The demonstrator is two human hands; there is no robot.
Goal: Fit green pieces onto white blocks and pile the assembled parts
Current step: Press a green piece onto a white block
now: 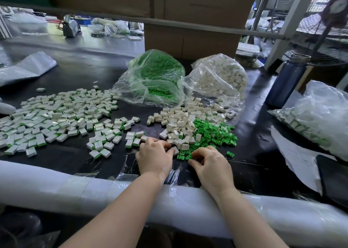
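While the left hand [154, 154] pinches a white block [175, 150] between thumb and fingertips at lower centre of the frame, the right hand [211, 163] sits just to its right with fingers curled down over the near edge of the loose green pieces [211, 134]; whether it already pinches one I cannot tell. The held block lies just above and left of the right fingertips, its long axis running roughly toward upper right, so the coming fit probably turns on bringing a green piece leftward to it. Loose white blocks [180, 119] lie just above both hands. Assembled parts [56, 116] spread across the left of the dark table [79, 74], nearer the left hand.
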